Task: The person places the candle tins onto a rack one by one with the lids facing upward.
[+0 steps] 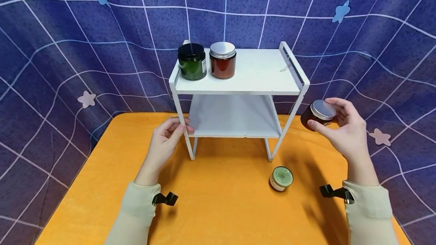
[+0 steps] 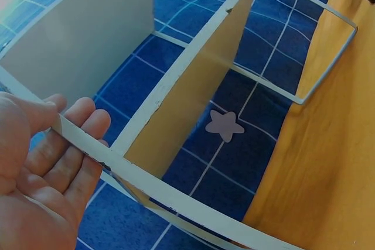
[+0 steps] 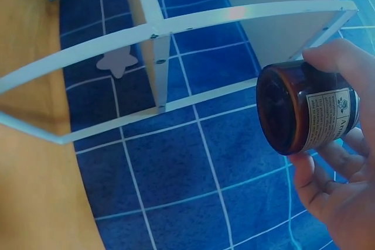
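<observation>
Left fingers (image 2: 65, 167) loosely bent, right fingers (image 3: 312, 187) curled, sleeved forearms (image 1: 135, 211) well apart

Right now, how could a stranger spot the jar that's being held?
Find the white shelf on the orange tabletop. Off its right side, the right hand holds a brown, silver-topped jar. Unlike the similar jar standing on top, this one tilts in midair.

The head view is bright and evenly lit, with soft-edged shadows on the orange cloth (image 1: 221, 207) at lower left and lower right, inward of the sleeves (image 1: 136, 211). Both wrist views look dimmer and bluer; a pale haze washes the left one's upper left corner. In the right one, the white shelf (image 3: 205, 19) bows through lens distortion, catching a pinkish glare at upper centre.
</observation>
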Available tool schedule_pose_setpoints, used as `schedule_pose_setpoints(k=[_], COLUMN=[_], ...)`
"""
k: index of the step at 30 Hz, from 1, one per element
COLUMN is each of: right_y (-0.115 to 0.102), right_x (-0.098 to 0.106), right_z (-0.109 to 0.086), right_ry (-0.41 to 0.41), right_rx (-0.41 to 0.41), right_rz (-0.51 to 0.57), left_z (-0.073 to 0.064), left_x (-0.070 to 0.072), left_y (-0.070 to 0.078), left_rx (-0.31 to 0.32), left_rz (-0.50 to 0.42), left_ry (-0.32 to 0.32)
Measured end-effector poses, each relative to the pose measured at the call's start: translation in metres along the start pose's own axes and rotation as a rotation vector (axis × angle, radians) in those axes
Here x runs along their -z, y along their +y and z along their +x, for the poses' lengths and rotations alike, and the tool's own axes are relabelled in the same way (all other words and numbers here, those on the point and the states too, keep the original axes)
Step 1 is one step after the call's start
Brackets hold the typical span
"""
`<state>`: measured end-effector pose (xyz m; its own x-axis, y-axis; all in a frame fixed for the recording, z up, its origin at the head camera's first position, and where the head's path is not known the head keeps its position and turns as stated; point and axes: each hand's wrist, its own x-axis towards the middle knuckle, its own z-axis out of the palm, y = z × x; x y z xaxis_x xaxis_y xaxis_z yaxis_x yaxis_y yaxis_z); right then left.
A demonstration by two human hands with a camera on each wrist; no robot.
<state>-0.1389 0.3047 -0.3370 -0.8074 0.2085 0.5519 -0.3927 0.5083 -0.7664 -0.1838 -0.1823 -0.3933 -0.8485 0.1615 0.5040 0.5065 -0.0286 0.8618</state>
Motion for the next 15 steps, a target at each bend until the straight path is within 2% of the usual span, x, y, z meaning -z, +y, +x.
schedule_pose_setpoints(k=[15], right_y=[-0.024], right_x=[0.004], right_z=[0.027], right_ry=[0.032], right_rx=[0.014], right_rz=[0.011], left_z=[0.000], left_x=[0.001], left_y=[-0.001], left_rx=[0.003], left_rz=[0.015], left_ry=[0.000])
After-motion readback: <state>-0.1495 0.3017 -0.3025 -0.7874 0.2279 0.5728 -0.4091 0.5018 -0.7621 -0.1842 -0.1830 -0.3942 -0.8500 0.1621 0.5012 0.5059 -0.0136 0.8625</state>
